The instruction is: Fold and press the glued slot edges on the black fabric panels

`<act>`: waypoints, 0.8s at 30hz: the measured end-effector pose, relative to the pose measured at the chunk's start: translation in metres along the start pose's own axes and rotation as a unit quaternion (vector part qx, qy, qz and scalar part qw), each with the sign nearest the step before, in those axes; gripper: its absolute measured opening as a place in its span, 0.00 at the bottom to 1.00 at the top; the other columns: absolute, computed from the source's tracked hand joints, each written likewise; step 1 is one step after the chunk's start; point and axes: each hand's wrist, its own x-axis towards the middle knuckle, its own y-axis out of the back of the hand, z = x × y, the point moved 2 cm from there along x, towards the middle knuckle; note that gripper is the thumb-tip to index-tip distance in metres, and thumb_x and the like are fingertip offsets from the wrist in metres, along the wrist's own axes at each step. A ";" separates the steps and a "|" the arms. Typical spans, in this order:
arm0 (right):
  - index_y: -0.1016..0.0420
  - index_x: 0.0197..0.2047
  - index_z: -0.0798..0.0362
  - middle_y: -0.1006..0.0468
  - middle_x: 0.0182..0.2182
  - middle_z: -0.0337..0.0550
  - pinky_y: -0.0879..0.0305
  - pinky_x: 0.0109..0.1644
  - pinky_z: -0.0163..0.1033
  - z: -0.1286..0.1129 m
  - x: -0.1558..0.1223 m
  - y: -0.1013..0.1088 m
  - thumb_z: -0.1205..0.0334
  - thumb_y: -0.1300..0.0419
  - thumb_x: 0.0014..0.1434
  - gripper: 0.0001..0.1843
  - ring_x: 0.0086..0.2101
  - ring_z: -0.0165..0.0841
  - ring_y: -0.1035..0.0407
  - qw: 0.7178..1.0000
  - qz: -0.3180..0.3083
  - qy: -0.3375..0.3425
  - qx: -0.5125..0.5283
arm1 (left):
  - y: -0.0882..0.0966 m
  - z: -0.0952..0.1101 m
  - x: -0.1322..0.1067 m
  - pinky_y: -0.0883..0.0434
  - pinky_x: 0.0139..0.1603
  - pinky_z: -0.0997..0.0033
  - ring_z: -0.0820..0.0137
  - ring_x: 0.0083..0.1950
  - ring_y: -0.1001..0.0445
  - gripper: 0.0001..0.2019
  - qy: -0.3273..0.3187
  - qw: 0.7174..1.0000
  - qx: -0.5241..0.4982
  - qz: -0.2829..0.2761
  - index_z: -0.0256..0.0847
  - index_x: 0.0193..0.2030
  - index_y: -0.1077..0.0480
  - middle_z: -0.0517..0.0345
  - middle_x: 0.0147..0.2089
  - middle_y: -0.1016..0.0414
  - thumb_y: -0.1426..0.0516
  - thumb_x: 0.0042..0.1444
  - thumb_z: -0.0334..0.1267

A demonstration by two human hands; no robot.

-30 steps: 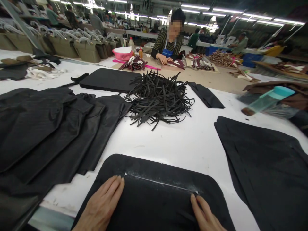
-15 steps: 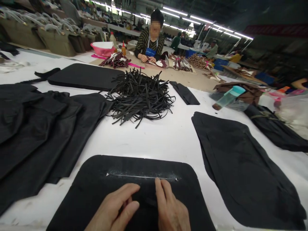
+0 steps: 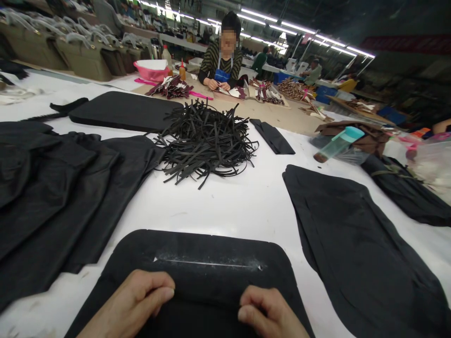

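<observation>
Left hand (image 3: pixel 136 298) and right hand (image 3: pixel 269 312), fingers curled, each grip pinching the black panel (image 3: pixel 207 277).

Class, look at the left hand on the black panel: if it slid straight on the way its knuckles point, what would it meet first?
Probably the right hand: the left hand points across the black panel toward it, both curled on a fold.

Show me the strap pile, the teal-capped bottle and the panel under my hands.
strap pile (image 3: pixel 207 141), head view, middle of the heap
bottle (image 3: pixel 338 144), head view, clear body below the cap
panel (image 3: pixel 207 249), head view, bare top above the slit
</observation>
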 end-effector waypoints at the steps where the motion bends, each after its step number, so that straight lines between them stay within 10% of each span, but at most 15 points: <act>1: 0.30 0.24 0.51 0.33 0.21 0.33 0.44 0.31 0.31 0.003 0.003 0.009 0.56 0.44 0.54 0.11 0.27 0.30 0.37 1.000 -0.010 -0.003 0.023 | 0.006 -0.003 0.000 0.42 0.29 0.75 0.71 0.28 0.40 0.15 -0.006 1.000 -0.001 0.018 0.42 0.22 0.41 0.65 0.23 0.43 0.53 0.55 0.48; 9: 0.37 0.24 0.51 0.39 0.21 0.34 0.46 0.32 0.34 0.018 0.031 0.045 0.52 0.51 0.57 0.15 0.27 0.31 0.40 0.995 0.090 0.005 0.033 | 0.031 -0.014 0.018 0.44 0.23 0.74 0.73 0.22 0.40 0.16 -0.005 0.993 -0.032 0.112 0.41 0.22 0.37 0.65 0.20 0.39 0.51 0.54 0.50; 24: 0.31 0.28 0.49 0.32 0.23 0.37 0.40 0.31 0.34 0.057 0.038 0.038 0.41 0.52 0.56 0.21 0.27 0.34 0.36 0.989 0.137 -0.063 0.000 | 0.039 -0.013 0.028 0.47 0.23 0.74 0.73 0.23 0.39 0.09 0.009 0.980 0.029 0.196 0.42 0.23 0.40 0.66 0.19 0.40 0.53 0.52 0.38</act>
